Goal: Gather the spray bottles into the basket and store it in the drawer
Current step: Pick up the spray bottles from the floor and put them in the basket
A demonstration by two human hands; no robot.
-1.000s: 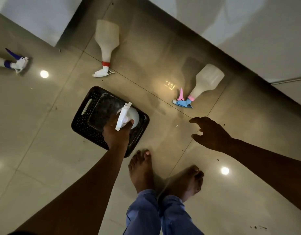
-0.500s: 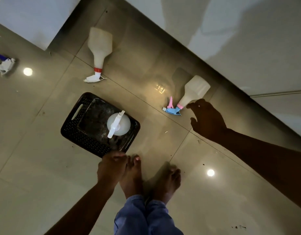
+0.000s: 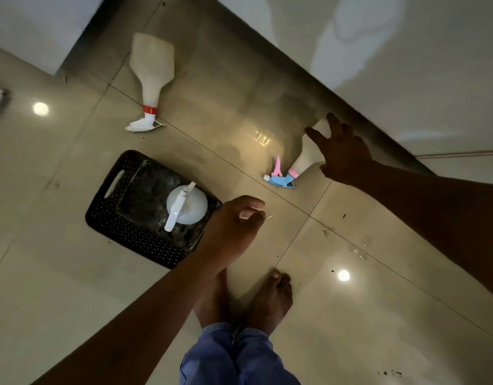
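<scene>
The tiled floor (image 3: 73, 287) takes most of your view; open tile lies left of and below the basket and to the right of your feet. A pale wall (image 3: 406, 65) bounds the far edge, running diagonally from top centre to the right. The black perforated basket (image 3: 120, 218) sits on the floor in front of your feet, one white spray bottle (image 3: 187, 208) upright inside it. A red-collared bottle (image 3: 152, 76) lies on its side beyond the basket, well apart from it. A pink-and-blue-nozzled bottle (image 3: 303, 165) lies near the wall. Your right hand (image 3: 342, 154) hovers over its body, fingers spread; contact unclear. Your left hand (image 3: 231, 226) hangs loosely curled, empty, at the basket's near corner. No readable labels.
</scene>
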